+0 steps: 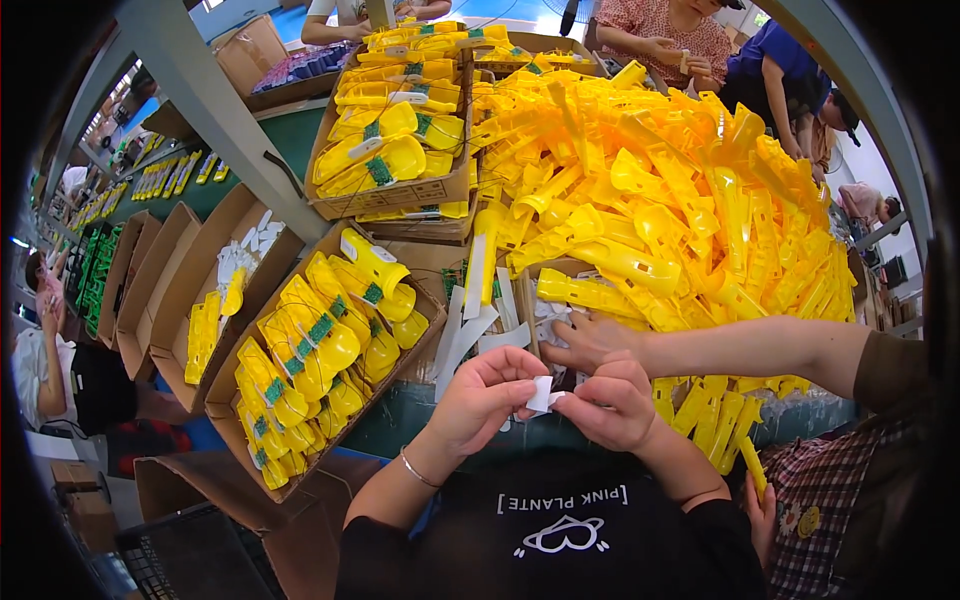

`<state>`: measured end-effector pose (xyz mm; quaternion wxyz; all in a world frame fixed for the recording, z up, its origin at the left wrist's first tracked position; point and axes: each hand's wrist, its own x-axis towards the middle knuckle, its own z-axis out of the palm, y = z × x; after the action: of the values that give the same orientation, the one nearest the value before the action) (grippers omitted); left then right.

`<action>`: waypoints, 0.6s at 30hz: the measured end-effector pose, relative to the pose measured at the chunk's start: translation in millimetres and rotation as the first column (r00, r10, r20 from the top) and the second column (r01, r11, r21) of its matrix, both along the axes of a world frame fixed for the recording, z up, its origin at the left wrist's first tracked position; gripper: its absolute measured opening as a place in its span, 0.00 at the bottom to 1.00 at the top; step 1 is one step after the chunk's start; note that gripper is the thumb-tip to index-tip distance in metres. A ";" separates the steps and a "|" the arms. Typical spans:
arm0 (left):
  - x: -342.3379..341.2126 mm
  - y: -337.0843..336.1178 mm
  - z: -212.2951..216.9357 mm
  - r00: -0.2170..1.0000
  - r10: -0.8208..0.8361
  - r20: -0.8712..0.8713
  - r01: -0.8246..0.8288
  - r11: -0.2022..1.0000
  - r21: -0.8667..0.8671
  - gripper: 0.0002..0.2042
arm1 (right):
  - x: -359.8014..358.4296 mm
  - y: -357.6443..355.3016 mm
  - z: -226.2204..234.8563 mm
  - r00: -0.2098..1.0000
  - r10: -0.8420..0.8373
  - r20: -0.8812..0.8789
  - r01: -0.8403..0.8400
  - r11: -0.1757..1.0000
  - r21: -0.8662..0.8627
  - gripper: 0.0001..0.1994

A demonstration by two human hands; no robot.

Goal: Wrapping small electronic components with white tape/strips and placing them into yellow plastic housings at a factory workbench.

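Observation:
In front of my chest, my left hand (478, 396) pinches a small flat white piece (541, 393) between thumb and fingers. Close beside it, my right hand (615, 402) is closed, with a tiny white bit (557, 398) at its fingertips. Whether the two white bits are joined I cannot tell. Just beyond my hands lie long white strips (470, 335) and a yellow plastic shell (486, 255) with a white strip along it. A co-worker's hand (590, 340) reaches from the right into a box of small white parts (553, 312).
A large heap of yellow plastic shells (650, 190) fills the far right. Left of my hands stands a carton (425, 335) of yellow shells with green circuit boards and wires; similar stacked cartons (400, 200) stand behind. Further left are more cartons (165, 290) and a metal post (215, 120).

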<state>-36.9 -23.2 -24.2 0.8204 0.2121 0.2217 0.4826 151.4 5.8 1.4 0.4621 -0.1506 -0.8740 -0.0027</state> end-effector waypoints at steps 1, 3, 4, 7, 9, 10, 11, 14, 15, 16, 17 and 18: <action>0.6 -0.1 1.3 1.000 0.000 0.003 0.000 1.000 -0.001 0.09 | 0.8 0.3 1.3 1.000 0.000 0.003 0.000 1.000 -0.001 0.15; 1.5 -0.2 4.9 0.999 -0.019 -0.027 0.019 1.000 -0.010 0.09 | 1.7 0.8 4.2 0.999 0.003 0.045 -0.006 0.999 0.054 0.15; 2.2 -0.2 5.2 0.999 -0.018 -0.026 0.018 1.000 -0.010 0.09 | 3.0 0.3 3.8 0.999 0.004 0.046 -0.007 0.999 0.054 0.15; 3.4 -0.4 4.6 0.999 -0.027 -0.040 0.026 1.000 -0.011 0.09 | 5.5 -1.0 2.6 0.994 0.001 0.111 -0.008 0.998 0.059 0.15; 3.2 -0.4 2.2 0.999 -0.042 -0.034 0.042 0.999 0.022 0.09 | 3.6 -1.4 4.3 0.998 -0.007 0.064 0.003 0.998 0.064 0.16; 3.5 -0.7 2.9 0.999 -0.041 -0.034 0.042 0.999 0.023 0.09 | 3.8 -1.6 4.1 0.998 -0.007 0.064 0.002 0.998 0.064 0.16; 4.0 -1.0 3.9 0.998 -0.039 -0.045 0.039 0.999 0.010 0.09 | 4.0 -1.8 3.6 0.998 -0.007 0.061 0.003 0.998 0.061 0.16; 4.0 -1.4 3.7 0.998 -0.030 -0.055 0.030 1.000 0.001 0.09 | 4.1 -2.9 2.1 0.998 -0.006 0.066 0.002 0.999 0.054 0.15; 4.3 -1.4 3.8 0.998 -0.027 -0.056 0.027 1.000 0.007 0.09 | 4.6 -3.0 2.3 0.997 -0.008 0.074 0.004 0.999 0.051 0.15; 4.6 -1.4 3.7 0.998 -0.026 -0.056 0.027 1.000 0.008 0.09 | 5.1 -2.7 2.4 0.997 -0.007 0.075 0.004 0.999 0.051 0.15; 4.9 -1.6 3.3 0.998 -0.022 -0.057 0.023 1.000 0.012 0.09 | 5.7 -2.3 2.3 0.997 -0.005 0.083 0.001 0.999 0.054 0.15; 5.0 -2.0 3.2 0.998 -0.019 -0.058 0.020 1.000 0.016 0.09 | 5.8 -2.2 2.3 0.996 -0.003 0.092 -0.002 0.998 0.056 0.15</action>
<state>-32.0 -25.1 -21.0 0.8163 0.2350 0.2394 0.4702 157.2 3.6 3.8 0.4255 -0.1375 -0.8938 -0.0343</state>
